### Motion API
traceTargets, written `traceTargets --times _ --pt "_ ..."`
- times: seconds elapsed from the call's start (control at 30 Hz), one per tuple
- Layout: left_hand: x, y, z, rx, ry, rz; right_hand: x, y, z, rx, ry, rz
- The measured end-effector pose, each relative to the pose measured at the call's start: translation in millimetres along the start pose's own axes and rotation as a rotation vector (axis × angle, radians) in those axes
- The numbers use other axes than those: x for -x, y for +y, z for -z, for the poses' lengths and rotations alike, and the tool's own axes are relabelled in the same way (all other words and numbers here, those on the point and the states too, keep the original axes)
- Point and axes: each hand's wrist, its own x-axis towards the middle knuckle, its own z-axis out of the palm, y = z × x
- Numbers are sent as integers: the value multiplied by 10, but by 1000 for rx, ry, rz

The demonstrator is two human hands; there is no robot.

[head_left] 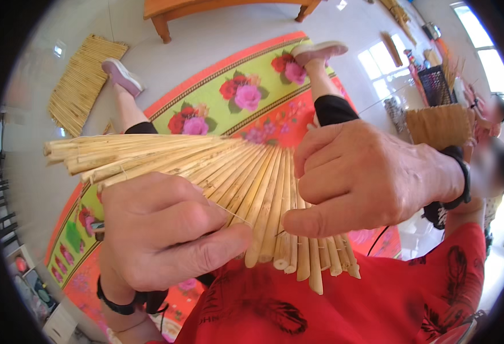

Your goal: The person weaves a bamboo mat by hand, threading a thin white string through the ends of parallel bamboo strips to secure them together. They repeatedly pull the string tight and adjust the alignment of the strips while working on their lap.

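A fan-shaped mat of straw-coloured reed stalks (pixel 252 189), strung together with thin thread, spreads across my lap, its cut ends towards my body. My left hand (pixel 171 229) is closed over its left part, thumb pressed to the curled fingers. A pale taut thread (pixel 232 215) runs from these fingers to the stalks near the middle. My right hand (pixel 361 178) is closed over the right part, fingers curled, thumb pointing left along the stalks. A thin dark tip shows by that thumb; whatever the fingers hold is hidden.
A flowered red and green mat (pixel 246 92) lies under my legs. Beyond my left foot is a flat reed mat (pixel 85 83); a wooden bench (pixel 223 8) stands ahead. At the right are a dark basket (pixel 435 86), a brown woven panel (pixel 438 126) and other people.
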Motion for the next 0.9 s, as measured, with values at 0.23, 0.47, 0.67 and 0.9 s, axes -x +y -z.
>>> traceTargets --times 0.23,0.47,0.67,0.9 --pt "25 -21 12 13 -77 -23 -48 -26 58 108 -52 33" --pt "-262 -349 25 -7 -56 -54 -60 152 352 64 -78 -94" --pt "-495 -581 48 132 -85 -23 17 175 506 6 -67 -318" --pt "-739 -765 10 239 -113 -36 68 252 572 36 -43 -357"
